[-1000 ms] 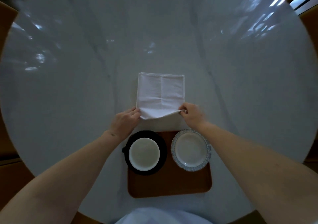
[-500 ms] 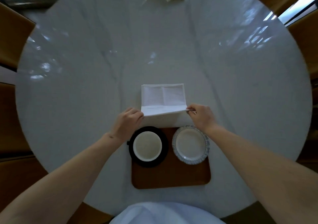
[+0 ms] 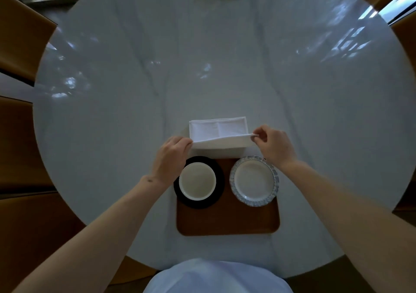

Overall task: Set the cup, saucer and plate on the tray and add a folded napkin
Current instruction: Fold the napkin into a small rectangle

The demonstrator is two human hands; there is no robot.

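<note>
Both hands had a pinching grip on the white napkin (image 3: pixel 218 133): the left hand (image 3: pixel 172 155) held its near left corner, the right hand (image 3: pixel 273 144) its near right corner, lifting that edge over the tabletop (image 3: pixel 202 56). Just behind the brown tray (image 3: pixel 227 220) it lay, where cup (image 3: pixel 197 181) stood on black saucer (image 3: pixel 219 185) beside the plate (image 3: pixel 254 181).

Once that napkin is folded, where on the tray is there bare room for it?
The tray has a bare strip along its near edge, below the black saucer and patterned plate. The far half is crowded; only a narrow gap separates them.
</note>
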